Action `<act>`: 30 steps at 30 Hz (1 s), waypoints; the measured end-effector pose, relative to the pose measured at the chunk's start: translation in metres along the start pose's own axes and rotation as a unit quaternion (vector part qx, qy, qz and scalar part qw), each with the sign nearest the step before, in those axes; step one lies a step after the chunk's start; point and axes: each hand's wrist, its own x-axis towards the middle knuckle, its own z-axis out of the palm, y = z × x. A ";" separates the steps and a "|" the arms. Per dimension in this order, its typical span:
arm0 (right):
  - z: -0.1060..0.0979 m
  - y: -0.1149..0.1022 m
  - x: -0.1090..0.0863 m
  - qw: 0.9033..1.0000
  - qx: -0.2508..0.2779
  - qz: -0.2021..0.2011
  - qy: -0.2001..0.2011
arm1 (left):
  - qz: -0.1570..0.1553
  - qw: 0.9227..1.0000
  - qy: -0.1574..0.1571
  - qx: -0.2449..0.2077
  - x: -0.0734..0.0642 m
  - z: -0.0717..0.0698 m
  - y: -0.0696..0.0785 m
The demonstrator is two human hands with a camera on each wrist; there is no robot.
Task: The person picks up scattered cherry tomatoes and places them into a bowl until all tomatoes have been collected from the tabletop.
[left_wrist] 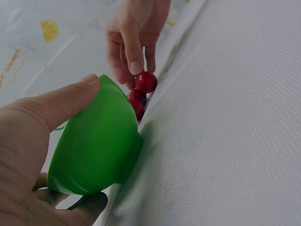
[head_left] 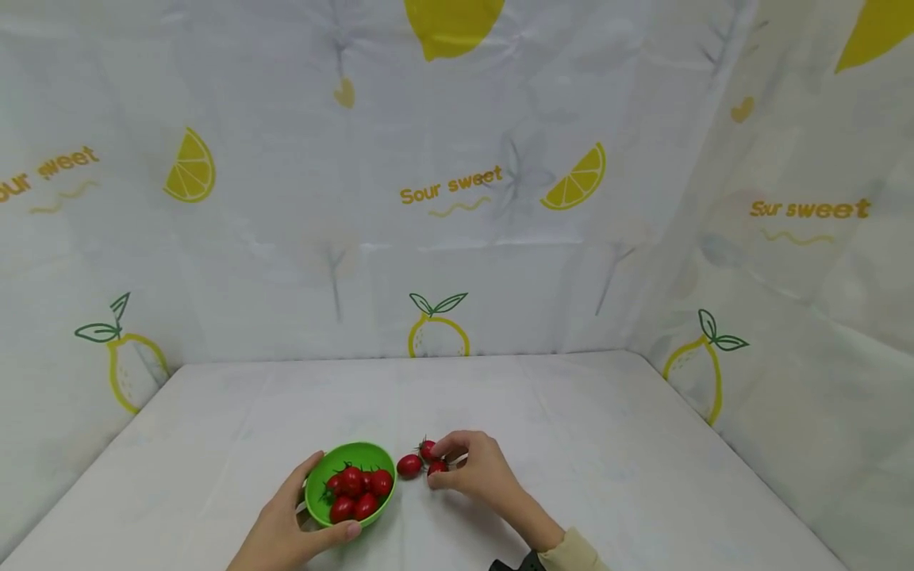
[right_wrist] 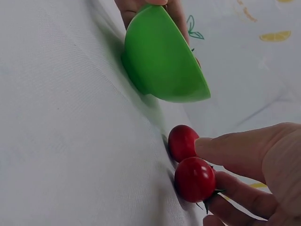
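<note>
My left hand (head_left: 282, 523) holds a green bowl (head_left: 359, 454) on the table, thumb along the near rim and fingers round its far side. Several red cherry tomatoes (head_left: 351, 480) with green stems lie in it. Just to the right, my right hand (head_left: 481, 472) pinches a cherry tomato (right_wrist: 194, 180) between thumb and fingers, low at the tabletop. Beside that one lie two more, a left tomato (head_left: 410, 466) close to the bowl and a far tomato (head_left: 428, 450) under the fingertips. Seen from the left wrist, the bowl's outer wall (left_wrist: 96, 136) hides its contents.
A white cloth covers the table (head_left: 571, 444). Behind and at the sides hangs white sheeting (head_left: 286, 262) printed with lemons and lettering. A dark band (head_left: 524, 561) and a beige sleeve (head_left: 571, 551) show at the right wrist.
</note>
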 end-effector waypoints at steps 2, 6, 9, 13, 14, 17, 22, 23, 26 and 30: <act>0.000 0.000 0.000 1.000 0.015 0.007 -0.009 | -0.002 1.000 -0.001 -0.003 0.000 0.000 0.001; 0.001 0.001 0.000 0.999 0.040 0.022 -0.019 | -0.007 1.000 -0.002 -0.008 0.000 0.000 0.001; 0.001 0.001 -0.001 0.998 0.044 0.031 -0.024 | -0.008 1.000 -0.002 -0.004 -0.001 -0.001 0.000; 0.001 0.001 -0.001 0.998 0.041 0.034 -0.027 | -0.006 1.000 -0.001 0.003 -0.001 -0.001 0.000; 0.001 0.001 -0.001 0.998 0.040 0.035 -0.027 | -0.006 1.000 -0.001 0.004 -0.001 -0.001 0.000; 0.001 0.001 -0.001 0.998 0.034 0.034 -0.030 | -0.008 1.000 -0.002 0.004 -0.001 -0.001 0.000; 0.001 0.002 -0.002 0.998 0.023 0.037 -0.042 | -0.018 1.000 -0.004 0.009 -0.001 0.000 -0.002; 0.000 0.002 -0.002 0.998 0.022 0.036 -0.045 | -0.019 1.000 -0.004 0.008 -0.001 0.000 -0.002; 0.000 0.002 -0.002 0.998 0.022 0.033 -0.049 | -0.019 1.000 -0.003 0.010 0.000 0.001 -0.003; 0.000 0.001 -0.003 0.998 0.013 0.031 -0.048 | -0.016 1.000 -0.001 0.014 0.000 0.001 -0.004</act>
